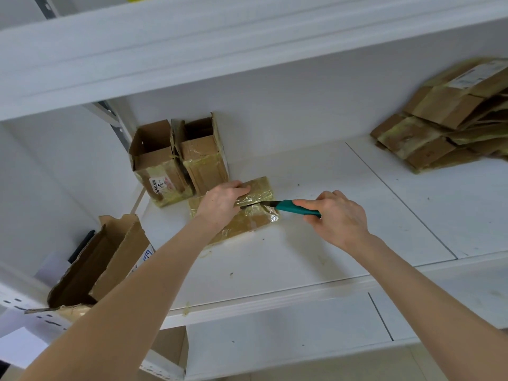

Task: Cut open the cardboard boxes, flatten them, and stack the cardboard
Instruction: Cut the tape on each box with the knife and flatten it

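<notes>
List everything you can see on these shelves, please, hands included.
taped box: one, brown under yellowish tape, lying mid-shelf
upright open boxes: two, brown, back left of the shelf
torn open box: one, brown, lower left
flattened cardboard stack: one, brown, far right
knife: one, teal handle, blade at the taped box
shelf: one, white, under all of it
left hand: presses on the taped box
right hand: grips the knife

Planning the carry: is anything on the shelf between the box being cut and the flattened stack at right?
Nothing visible. Bare shelf runs from the taped box to the flattened stack; only the right hand gripping the cutter is on that side.
</notes>
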Action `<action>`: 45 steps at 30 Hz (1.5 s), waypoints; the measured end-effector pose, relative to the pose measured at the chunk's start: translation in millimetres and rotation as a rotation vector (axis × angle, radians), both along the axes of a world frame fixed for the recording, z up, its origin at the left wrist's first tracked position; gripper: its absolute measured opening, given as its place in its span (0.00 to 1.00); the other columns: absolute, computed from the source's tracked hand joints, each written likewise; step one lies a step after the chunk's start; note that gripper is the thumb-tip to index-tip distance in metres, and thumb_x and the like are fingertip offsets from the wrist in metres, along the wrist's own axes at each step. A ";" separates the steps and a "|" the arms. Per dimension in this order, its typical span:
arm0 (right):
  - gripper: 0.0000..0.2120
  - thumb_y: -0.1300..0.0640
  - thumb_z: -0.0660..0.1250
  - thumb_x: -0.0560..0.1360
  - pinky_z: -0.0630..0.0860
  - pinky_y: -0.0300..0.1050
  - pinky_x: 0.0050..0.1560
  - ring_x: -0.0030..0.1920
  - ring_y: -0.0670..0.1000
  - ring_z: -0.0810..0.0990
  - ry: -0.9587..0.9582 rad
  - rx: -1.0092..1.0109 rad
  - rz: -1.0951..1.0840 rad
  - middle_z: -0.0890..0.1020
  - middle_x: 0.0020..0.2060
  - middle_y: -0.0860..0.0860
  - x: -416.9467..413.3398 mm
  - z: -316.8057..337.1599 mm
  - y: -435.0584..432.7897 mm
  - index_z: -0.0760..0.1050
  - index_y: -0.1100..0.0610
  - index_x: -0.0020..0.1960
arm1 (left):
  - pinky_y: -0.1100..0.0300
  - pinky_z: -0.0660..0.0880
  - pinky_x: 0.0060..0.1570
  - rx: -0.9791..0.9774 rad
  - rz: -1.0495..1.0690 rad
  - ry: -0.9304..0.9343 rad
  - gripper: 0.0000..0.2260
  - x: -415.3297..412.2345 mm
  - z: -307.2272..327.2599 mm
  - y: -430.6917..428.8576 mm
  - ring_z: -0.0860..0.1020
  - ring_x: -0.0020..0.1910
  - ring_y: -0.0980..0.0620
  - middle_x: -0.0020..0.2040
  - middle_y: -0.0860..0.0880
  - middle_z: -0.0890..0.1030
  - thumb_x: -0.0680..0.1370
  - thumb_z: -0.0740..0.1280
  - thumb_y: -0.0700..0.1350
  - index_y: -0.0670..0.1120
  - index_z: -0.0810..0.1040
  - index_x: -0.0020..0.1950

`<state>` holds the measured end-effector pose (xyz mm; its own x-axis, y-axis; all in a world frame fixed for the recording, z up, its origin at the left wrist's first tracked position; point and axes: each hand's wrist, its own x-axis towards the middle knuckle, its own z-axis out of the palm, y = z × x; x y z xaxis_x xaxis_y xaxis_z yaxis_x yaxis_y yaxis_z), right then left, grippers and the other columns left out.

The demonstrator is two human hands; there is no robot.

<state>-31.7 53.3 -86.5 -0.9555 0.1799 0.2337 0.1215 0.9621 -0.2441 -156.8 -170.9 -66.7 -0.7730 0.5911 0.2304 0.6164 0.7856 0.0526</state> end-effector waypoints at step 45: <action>0.14 0.56 0.74 0.71 0.81 0.46 0.37 0.41 0.54 0.85 -0.055 -1.515 -0.165 0.85 0.44 0.54 -60.5 -4.3 -58.9 0.76 0.53 0.55 | 0.50 0.78 0.47 0.271 0.121 -0.379 0.10 10.5 70.1 -1.7 0.79 0.42 0.47 0.47 0.44 0.80 0.79 0.60 0.42 0.43 0.76 0.58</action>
